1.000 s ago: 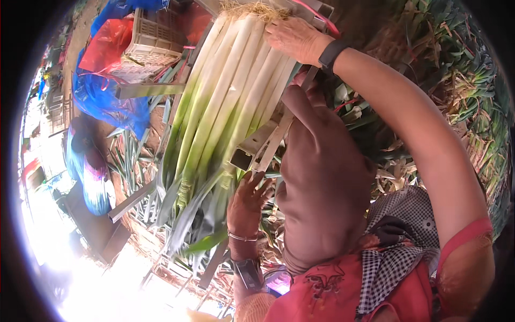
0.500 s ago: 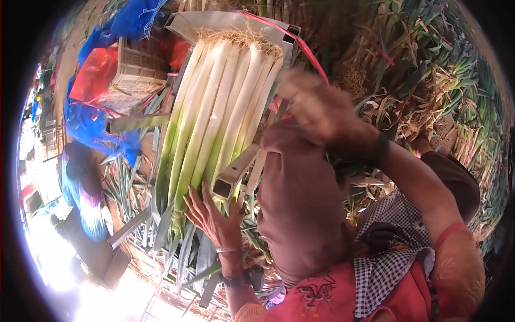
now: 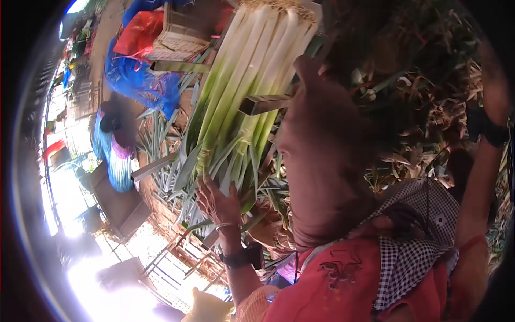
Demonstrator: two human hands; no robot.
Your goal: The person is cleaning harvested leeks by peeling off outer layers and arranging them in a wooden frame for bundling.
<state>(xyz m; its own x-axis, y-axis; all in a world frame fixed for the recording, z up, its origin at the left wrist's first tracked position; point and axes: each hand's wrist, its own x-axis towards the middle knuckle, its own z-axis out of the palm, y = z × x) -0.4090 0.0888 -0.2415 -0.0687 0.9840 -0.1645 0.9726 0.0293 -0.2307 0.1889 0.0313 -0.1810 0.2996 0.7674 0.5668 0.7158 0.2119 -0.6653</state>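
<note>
A row of leeks (image 3: 244, 80) lies side by side in a metal rack, white stalks and roots at the far end, green leaves toward me. Square metal tubes, such as the near post (image 3: 263, 104), stick out from the rack. My left hand (image 3: 217, 201) rests at the leafy end, fingers extended over the green leaves and not wrapped round anything. My right hand (image 3: 494, 88) is far out at the right rim beside the pile of leeks, dark and blurred. Its fingers cannot be made out, nor whether anything is in them.
A cream plastic crate (image 3: 182, 32), a red plastic bag (image 3: 140, 33) and blue plastic sheeting (image 3: 150, 91) lie at the far left. Heaped leek plants (image 3: 429, 112) cover the right. My bent knee (image 3: 327, 161) is beside the rack. A person in blue clothing (image 3: 119, 161) is at left.
My right hand has swung away from the rack to the far right. My left hand stays at the leafy end. The view has shifted, and the red strap by the rack no longer shows.
</note>
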